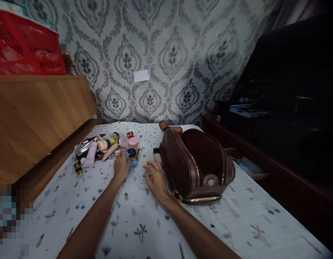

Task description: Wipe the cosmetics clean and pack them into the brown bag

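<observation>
My left hand (122,166) is at the near edge of a pile of cosmetics, its fingers closed on a crumpled blue cloth (133,164). Just beyond it lie a round black compact (132,153), a pink round case (133,141) and a pink tube (90,154). My right hand (156,178) hovers or rests low over the sheet with its fingers apart and nothing in them. Beside it are a small bottle with a black cap (157,154) and a brown leather toiletry bag (179,169), unzipped, its dark inside showing.
A patterned white sheet (145,216) covers the surface. To the left stands a wooden panel (39,126) with a red plastic basket (26,46) on top. A small gold-and-black bottle (78,169) lies apart from the pile. At right is a dark wooden edge (263,180).
</observation>
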The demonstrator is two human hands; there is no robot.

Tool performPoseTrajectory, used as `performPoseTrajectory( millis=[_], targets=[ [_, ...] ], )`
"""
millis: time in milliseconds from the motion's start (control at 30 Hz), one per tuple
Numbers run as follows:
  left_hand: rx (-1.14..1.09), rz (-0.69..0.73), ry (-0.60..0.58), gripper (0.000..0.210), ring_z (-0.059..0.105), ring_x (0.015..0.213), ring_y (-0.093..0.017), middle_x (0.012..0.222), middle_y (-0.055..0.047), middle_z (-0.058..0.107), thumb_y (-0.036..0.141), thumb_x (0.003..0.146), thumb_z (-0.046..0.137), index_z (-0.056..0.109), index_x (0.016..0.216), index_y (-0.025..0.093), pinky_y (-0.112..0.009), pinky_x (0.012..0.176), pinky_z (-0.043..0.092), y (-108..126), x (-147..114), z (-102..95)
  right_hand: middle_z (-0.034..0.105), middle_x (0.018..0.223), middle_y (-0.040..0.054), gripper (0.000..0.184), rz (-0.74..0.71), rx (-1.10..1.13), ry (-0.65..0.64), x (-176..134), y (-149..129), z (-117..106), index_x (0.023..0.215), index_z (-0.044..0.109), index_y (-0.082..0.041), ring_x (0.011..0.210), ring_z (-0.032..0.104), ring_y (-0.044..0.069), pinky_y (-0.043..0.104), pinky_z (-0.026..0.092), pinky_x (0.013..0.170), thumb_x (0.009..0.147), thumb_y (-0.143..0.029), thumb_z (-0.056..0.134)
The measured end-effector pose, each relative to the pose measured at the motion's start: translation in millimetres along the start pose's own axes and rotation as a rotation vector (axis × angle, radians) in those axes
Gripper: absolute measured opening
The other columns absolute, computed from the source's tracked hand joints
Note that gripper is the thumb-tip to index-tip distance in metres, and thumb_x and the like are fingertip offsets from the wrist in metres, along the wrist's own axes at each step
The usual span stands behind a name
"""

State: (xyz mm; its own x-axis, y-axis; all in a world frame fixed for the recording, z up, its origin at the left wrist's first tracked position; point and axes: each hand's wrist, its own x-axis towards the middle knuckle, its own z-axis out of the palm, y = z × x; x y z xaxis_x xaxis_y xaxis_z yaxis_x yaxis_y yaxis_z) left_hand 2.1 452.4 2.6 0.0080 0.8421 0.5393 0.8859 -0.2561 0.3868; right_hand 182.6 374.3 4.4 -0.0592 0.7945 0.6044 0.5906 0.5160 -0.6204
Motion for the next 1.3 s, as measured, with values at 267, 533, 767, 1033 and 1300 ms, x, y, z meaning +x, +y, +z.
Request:
performPoseTrajectory(
  millis=[267, 533, 767, 1033, 1300],
  targets=[
    [-0.099, -0.022, 0.011, 0.035, 0.059, 0.115, -0.029, 0.122, -0.015, 0.066, 0.019, 0.092, 0.041, 0.054, 0.125, 0.015, -0.045, 0.101, 0.047, -10, 2, 7.4, 0.053, 0.129, 0.0166, 0.038, 0.056, -0.096, 0.070, -8, 13, 15, 0.119, 0.062, -0.016, 0.124, 0.050, 0.030, 0.049, 0.046, 0.104, 0.083, -0.013, 0.049],
    [-0.178, 0.011, 0.000, 0.033, 0.062, 0.114, -0.026, 0.121, -0.011, 0.068, 0.020, 0.092, 0.043, 0.059, 0.121, 0.020, -0.041, 0.100, 0.048, -13, 2, 9.4, 0.064, 0.113, 0.0111, 0.032, 0.068, 0.015, -0.088, -2, 9, 5, 0.110, 0.064, -0.017, 0.113, 0.058, 0.024, 0.041, 0.048, 0.101, 0.084, -0.010, 0.047],
    [-0.183, 0.098, 0.022, 0.035, 0.056, 0.122, -0.026, 0.123, -0.010, 0.063, 0.015, 0.091, 0.041, 0.060, 0.119, 0.020, -0.044, 0.104, 0.046, -5, -1, 2.4, 0.048, 0.137, 0.0171, 0.032, 0.137, -0.158, 0.027, -5, -4, 2, 0.112, 0.065, -0.016, 0.129, 0.044, 0.031, 0.048, 0.040, 0.108, 0.084, -0.011, 0.051],
    [-0.140, 0.253, 0.043, 0.040, 0.052, 0.120, -0.028, 0.122, -0.012, 0.058, 0.006, 0.087, 0.042, 0.063, 0.118, 0.019, -0.047, 0.105, 0.044, 21, -9, -12.7, 0.036, 0.148, 0.0176, 0.039, 0.250, -0.187, -0.005, -6, -8, 7, 0.122, 0.059, -0.017, 0.143, 0.031, 0.036, 0.054, 0.035, 0.112, 0.083, -0.016, 0.055],
    [-0.163, 0.418, -0.019, 0.034, 0.055, 0.114, -0.026, 0.118, -0.010, 0.062, 0.011, 0.091, 0.044, 0.065, 0.115, 0.021, -0.043, 0.101, 0.047, 35, -14, -12.2, 0.053, 0.133, 0.0160, 0.029, 0.211, -0.099, -0.002, -1, -12, -2, 0.112, 0.066, -0.017, 0.130, 0.050, 0.027, 0.043, 0.042, 0.109, 0.088, -0.017, 0.050]
  ],
)
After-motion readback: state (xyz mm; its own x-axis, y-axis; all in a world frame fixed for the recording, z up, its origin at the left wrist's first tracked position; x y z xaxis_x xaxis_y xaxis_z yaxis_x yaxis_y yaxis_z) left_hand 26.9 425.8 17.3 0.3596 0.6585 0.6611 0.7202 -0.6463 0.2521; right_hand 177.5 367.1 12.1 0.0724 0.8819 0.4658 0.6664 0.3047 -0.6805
